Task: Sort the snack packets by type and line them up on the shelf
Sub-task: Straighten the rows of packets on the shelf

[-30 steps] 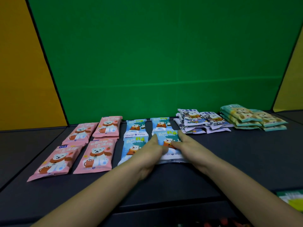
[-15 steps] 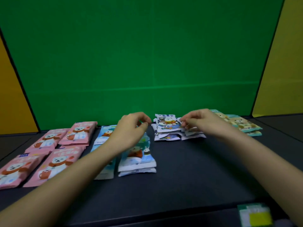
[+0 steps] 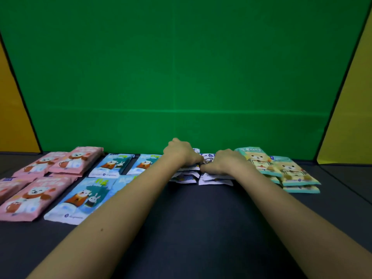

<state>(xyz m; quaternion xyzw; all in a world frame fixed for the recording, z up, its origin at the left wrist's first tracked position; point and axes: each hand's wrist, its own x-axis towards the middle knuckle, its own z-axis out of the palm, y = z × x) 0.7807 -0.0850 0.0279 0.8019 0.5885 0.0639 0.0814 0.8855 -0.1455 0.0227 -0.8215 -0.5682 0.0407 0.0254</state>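
White packets, mid-frame on the dark shelf: two stacks abreast, long axes toward the green backdrop. Our left hand and right hand curl fingers onto them.

A flat green backdrop fills the rear. Left of it stands an orange-yellow panel, right of it a yellow panel. Below it lies a dark grey shelf surface.

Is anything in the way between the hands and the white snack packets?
No, nothing visible is. The left hand and the right hand grip the white packets directly, between the blue packets and green packets.
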